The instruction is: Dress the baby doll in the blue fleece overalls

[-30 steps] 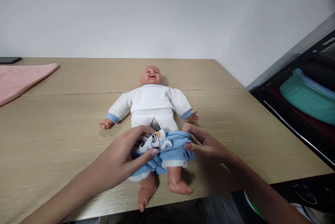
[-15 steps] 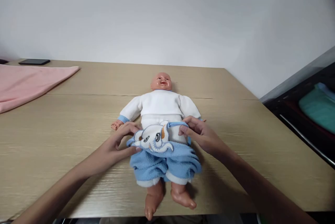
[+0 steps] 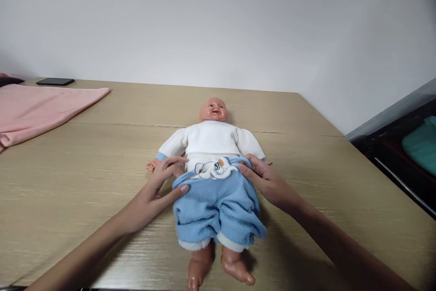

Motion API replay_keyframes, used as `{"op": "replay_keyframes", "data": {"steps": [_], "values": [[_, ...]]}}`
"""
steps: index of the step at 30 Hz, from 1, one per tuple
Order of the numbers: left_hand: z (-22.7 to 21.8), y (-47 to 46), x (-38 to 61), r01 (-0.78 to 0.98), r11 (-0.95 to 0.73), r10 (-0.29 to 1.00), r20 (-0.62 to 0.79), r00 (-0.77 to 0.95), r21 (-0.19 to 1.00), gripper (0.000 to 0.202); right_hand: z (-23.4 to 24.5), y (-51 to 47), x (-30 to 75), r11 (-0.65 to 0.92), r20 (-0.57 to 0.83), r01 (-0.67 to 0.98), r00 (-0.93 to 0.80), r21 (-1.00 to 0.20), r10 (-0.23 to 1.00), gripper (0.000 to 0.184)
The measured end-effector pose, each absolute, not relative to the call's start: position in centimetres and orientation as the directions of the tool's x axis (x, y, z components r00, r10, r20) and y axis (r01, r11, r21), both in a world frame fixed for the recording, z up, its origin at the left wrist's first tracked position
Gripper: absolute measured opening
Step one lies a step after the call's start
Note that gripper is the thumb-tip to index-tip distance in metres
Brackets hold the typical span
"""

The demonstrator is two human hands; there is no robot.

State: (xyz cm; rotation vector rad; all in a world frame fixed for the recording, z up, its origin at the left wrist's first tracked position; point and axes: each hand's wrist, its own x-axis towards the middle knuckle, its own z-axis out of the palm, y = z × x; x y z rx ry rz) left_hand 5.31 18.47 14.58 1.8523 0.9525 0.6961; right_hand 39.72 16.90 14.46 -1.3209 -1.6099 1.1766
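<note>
Two bare hands are set at the waist of a baby doll [image 3: 213,109], laid on its back on a wood-grained desk [image 3: 112,177]. With that waist taken as the dial's centre, its bald head is pointed to 12 o'clock and its feet to 6. Blue fleece pants [image 3: 216,200] with white cuffs are worn on the doll's legs, their waistband being placed below the hem of a white long-sleeved top [image 3: 211,137]; a white animal-face patch [image 3: 218,168] is partly folded at the front. At 9 o'clock, the grip of the left hand [image 3: 161,186] is spread, thumb and forefinger well apart, and the pants are touched by the thumb. At 3 o'clock, the waistband is pinched between thumb and fingers of the right hand [image 3: 264,180]. A black smartphone [image 3: 55,81] is seen towards 10 o'clock, just beyond a pink cloth [image 3: 44,109].
</note>
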Motion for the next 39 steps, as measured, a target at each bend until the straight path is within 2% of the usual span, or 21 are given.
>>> {"op": "replay_keyframes", "data": {"steps": [4,8,10,13,17,23,25,27,29,31,35,39], "values": [[14.1,20.2,6.7,0.287,-0.335,0.834,0.140,0.534,0.898,0.022,13.5,17.7,39.3,0.135,0.077,0.414,-0.153,-0.900,0.985,0.038],[13.0,21.7,7.5,0.318,-0.257,0.885,0.090,0.457,0.913,0.034,12.8,17.8,38.7,0.281,0.302,0.492,-0.037,-0.824,0.952,0.029],[12.6,22.7,8.1,0.304,-0.203,0.910,0.065,0.409,0.931,0.037,12.4,18.6,38.4,0.295,0.349,0.475,0.028,-0.829,0.937,0.029],[12.3,24.4,9.7,0.179,-0.116,0.916,0.036,0.399,0.977,0.039,11.7,20.8,38.5,0.194,0.244,0.346,0.105,-0.918,0.964,0.038],[12.4,26.1,11.4,0.133,-0.141,0.911,0.075,0.406,0.981,0.043,10.9,23.4,39.4,0.130,0.156,0.271,0.076,-0.954,0.985,0.052],[12.2,26.6,9.2,0.193,-0.165,0.847,0.039,0.530,0.967,0.041,11.3,22.5,41.5,0.134,0.123,0.321,-0.055,-0.937,0.991,0.043],[12.2,26.6,8.1,0.250,-0.224,0.805,0.035,0.592,0.942,0.038,11.7,21.8,42.1,0.142,0.110,0.342,-0.110,-0.929,0.988,0.040],[12.3,26.4,7.5,0.290,-0.329,0.783,0.088,0.616,0.898,0.035,12.0,21.3,42.3,0.179,0.145,0.358,-0.121,-0.916,0.982,0.038],[12.3,26.2,7.6,0.290,-0.414,0.792,0.185,0.582,0.863,0.033,12.1,21.1,42.1,0.243,0.230,0.367,-0.078,-0.898,0.970,0.034],[12.1,26.0,8.2,0.273,-0.417,0.818,0.227,0.529,0.867,0.034,12.0,21.4,41.6,0.278,0.290,0.371,-0.024,-0.886,0.957,0.030],[11.3,26.8,9.9,0.265,-0.232,0.918,0.121,0.378,0.936,0.035,10.9,23.3,40.4,0.232,0.254,0.340,0.020,-0.911,0.967,0.036],[10.7,28.7,10.5,0.233,-0.189,0.933,0.100,0.347,0.954,0.037,9.7,25.5,39.9,0.194,0.201,0.279,-0.001,-0.941,0.980,0.041]]}}
